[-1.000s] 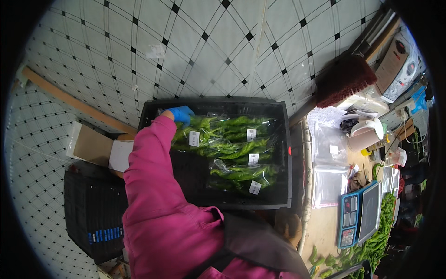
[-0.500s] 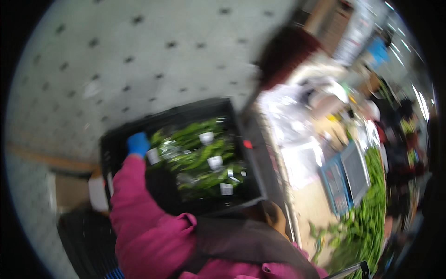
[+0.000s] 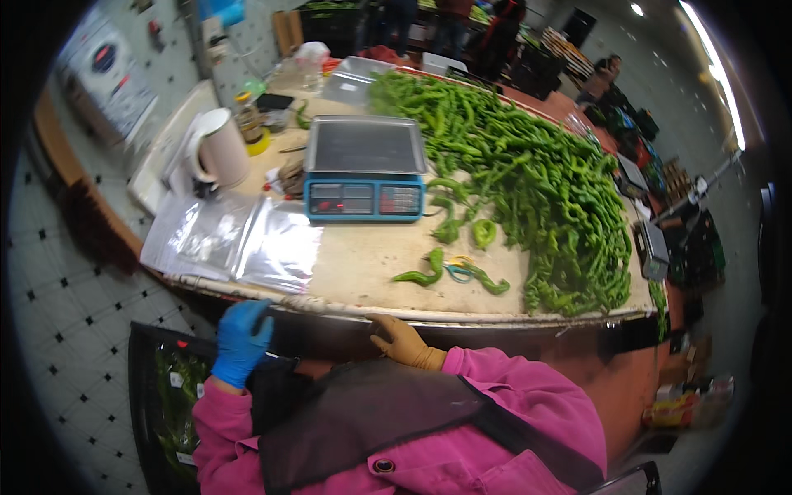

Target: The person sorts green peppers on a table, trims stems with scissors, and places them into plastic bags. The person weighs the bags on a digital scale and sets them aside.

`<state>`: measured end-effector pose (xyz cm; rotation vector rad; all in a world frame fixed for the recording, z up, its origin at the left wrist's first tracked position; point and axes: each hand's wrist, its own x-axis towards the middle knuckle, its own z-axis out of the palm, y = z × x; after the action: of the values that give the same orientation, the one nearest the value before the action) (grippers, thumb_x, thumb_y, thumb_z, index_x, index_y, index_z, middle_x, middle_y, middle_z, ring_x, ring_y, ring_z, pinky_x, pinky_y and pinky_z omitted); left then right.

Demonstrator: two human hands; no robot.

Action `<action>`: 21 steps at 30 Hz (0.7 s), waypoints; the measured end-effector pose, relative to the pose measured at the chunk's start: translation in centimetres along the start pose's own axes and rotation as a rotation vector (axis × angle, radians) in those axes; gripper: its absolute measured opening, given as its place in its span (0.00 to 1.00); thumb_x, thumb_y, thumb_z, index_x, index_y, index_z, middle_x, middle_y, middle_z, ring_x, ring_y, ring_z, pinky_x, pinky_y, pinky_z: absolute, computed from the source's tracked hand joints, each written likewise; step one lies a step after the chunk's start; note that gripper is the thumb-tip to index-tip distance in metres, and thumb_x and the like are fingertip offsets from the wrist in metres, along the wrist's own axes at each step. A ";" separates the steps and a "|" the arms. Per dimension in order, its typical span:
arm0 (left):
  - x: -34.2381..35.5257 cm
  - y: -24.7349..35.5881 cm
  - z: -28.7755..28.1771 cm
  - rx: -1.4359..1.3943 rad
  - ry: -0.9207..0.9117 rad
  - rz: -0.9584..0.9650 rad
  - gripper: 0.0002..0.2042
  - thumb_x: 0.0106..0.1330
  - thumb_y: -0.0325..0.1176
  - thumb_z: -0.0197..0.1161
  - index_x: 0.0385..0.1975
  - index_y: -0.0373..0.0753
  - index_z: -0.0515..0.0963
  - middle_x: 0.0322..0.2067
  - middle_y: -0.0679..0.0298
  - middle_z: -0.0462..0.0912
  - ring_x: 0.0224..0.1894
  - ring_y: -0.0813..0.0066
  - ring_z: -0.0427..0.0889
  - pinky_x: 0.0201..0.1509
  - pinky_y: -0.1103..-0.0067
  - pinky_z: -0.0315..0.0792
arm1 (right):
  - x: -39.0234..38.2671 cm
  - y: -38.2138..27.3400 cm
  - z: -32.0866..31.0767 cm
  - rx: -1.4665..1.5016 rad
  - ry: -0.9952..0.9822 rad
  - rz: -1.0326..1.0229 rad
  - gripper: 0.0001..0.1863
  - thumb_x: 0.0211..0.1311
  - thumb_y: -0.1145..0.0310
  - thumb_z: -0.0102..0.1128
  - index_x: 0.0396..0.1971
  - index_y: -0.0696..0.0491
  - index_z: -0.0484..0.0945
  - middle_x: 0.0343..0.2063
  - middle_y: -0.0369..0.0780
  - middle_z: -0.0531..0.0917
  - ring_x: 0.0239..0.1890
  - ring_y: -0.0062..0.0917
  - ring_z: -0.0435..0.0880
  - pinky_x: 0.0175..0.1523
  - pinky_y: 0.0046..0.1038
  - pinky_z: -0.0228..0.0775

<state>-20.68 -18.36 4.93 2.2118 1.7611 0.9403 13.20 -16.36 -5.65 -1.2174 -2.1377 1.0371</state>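
Note:
My left hand (image 3: 241, 342), in a blue glove, is by the table's front edge, just short of a stack of clear plastic bags (image 3: 276, 247). Its fingers are stretched and I see nothing in them. My right hand (image 3: 404, 341), in a tan glove, is at the same edge, thumb and fingers apart and empty. Beyond the hands stands a blue digital scale (image 3: 365, 198) with a bare metal pan. A large heap of long green peppers (image 3: 536, 181) covers the right of the table. Several loose peppers (image 3: 422, 272) lie in front, beside small yellow-handled scissors (image 3: 459, 268).
A black crate (image 3: 144, 396) of bagged green peppers stands on the floor at lower left. On the table's left are a white jug (image 3: 221, 148) and a yellowish bottle (image 3: 247, 124). A broom (image 3: 95, 223) leans at the left. People and more crates are behind.
My view has swung from the crate toward the table. My left hand has left the crate of bagged peppers and is now at the table edge, near the plastic bags.

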 end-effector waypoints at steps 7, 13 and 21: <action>7.4 10.8 16.6 -0.370 -0.427 0.141 0.15 0.59 0.36 0.67 0.44 0.38 0.81 0.37 0.54 0.83 0.40 0.56 0.83 0.45 0.69 0.76 | -5.4 9.2 -10.9 0.152 0.302 0.161 0.26 0.59 0.70 0.63 0.58 0.54 0.71 0.43 0.44 0.81 0.41 0.33 0.82 0.47 0.33 0.75; 11.8 17.0 28.5 -0.316 -0.620 0.128 0.20 0.60 0.43 0.66 0.49 0.39 0.80 0.42 0.54 0.84 0.43 0.58 0.83 0.48 0.69 0.76 | -10.1 15.9 -18.5 0.102 0.402 0.397 0.25 0.57 0.68 0.65 0.56 0.55 0.73 0.44 0.44 0.81 0.41 0.32 0.82 0.47 0.32 0.75; 13.5 19.4 32.9 -0.257 -0.836 0.062 0.21 0.63 0.44 0.66 0.53 0.40 0.78 0.44 0.54 0.84 0.45 0.61 0.84 0.49 0.70 0.77 | -7.1 22.2 -25.7 -0.156 0.464 0.328 0.28 0.55 0.63 0.67 0.55 0.57 0.72 0.47 0.48 0.78 0.52 0.43 0.77 0.56 0.39 0.70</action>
<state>15.18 -3.35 -6.49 2.0411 1.1147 0.1551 46.04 -5.60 -7.94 -1.7314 -1.7168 0.6293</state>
